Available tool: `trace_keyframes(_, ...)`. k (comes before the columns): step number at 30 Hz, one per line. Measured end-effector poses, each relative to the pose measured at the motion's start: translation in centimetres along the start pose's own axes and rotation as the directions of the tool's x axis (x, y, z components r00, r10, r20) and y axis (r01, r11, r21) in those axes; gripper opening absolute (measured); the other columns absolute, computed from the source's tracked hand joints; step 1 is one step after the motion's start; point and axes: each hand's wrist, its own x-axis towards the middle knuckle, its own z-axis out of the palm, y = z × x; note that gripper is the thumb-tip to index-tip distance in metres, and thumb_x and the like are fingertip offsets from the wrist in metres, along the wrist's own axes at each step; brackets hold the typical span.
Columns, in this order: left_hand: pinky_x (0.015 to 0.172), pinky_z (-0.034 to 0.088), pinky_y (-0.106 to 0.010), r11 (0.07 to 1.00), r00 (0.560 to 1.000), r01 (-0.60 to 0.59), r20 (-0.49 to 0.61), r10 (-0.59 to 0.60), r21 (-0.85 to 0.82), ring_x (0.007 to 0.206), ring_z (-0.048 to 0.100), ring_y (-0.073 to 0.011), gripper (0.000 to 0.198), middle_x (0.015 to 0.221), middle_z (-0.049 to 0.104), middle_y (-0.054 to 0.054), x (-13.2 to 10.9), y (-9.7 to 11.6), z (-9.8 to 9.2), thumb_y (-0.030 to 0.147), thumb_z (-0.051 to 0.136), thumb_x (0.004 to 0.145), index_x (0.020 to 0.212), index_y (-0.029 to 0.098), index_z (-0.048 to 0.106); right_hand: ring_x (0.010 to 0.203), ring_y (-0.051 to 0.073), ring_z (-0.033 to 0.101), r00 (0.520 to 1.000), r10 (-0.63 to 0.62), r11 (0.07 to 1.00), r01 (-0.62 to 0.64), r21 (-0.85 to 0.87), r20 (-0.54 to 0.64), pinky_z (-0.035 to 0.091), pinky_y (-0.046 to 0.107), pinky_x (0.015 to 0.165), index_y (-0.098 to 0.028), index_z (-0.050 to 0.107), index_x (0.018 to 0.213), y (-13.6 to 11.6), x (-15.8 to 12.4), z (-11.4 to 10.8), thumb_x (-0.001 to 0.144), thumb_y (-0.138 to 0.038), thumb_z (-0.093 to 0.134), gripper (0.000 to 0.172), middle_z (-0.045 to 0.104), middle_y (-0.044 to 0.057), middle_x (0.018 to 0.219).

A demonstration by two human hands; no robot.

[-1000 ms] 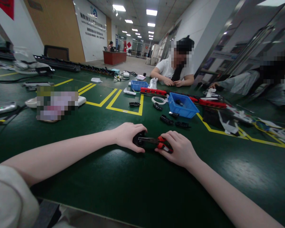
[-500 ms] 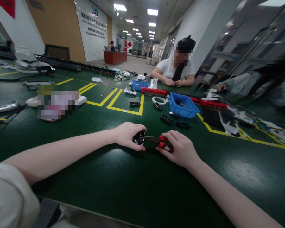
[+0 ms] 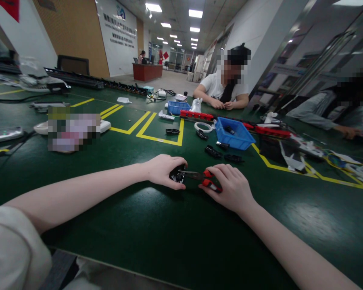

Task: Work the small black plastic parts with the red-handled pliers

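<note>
My left hand (image 3: 165, 171) is closed around a small black part (image 3: 177, 176) with lighter pieces showing inside, its kind not clear. In my right hand (image 3: 230, 183) are needle-nose pliers with red handles (image 3: 211, 186), gripped between thumb and fingers. The pliers' thin jaws (image 3: 194, 175) point left and their tip reaches into the open side of the black part. Whether the tip grips anything there is too small to tell. Both hands are low over the green table (image 3: 169, 229).
Beyond my hands lie several black parts (image 3: 213, 151), a white ring-shaped roll (image 3: 203, 127) and a blue bin (image 3: 234, 135). A blurred phone-like item (image 3: 75, 131) is at left. Across the table sits a person (image 3: 225, 88); another person's sleeve (image 3: 314, 108) shows at right.
My hands, the black part and the pliers keep nearly the same place. The pliers' handles look slightly further apart. At right, the other person's arm has shifted, with a hand lower on the table.
</note>
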Motion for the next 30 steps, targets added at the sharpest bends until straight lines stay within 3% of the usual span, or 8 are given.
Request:
trace_keyframes(6,0.073,0.046,-0.029,1.000,1.000,-0.009,-0.004,0.008,-0.022,0.089,0.066,-0.0229,0.058,0.106,0.067,-0.006,0.03,-0.19,0.04,0.060,0.064,0.076,0.116,0.019,0.053,0.087,0.025,0.058,0.999,-0.006,1.000,0.005,-0.020,-0.045,0.042,0.037,0.071,-0.015,0.058,0.109,-0.05,0.03,0.01,0.086,-0.048,0.060,0.041,0.064,0.012,0.099)
trace_keyframes(30,0.074,0.046,-0.030,1.000,1.000,-0.027,-0.003,0.027,0.015,0.090,0.066,-0.0239,0.061,0.106,0.067,-0.005,0.01,-0.19,0.21,0.063,0.064,0.076,0.117,0.019,0.052,0.086,0.024,0.060,0.999,0.050,0.994,-0.050,0.097,0.001,0.047,0.037,0.072,-0.015,0.060,0.109,0.34,0.01,0.51,0.085,-0.050,0.061,0.043,0.065,0.011,0.097)
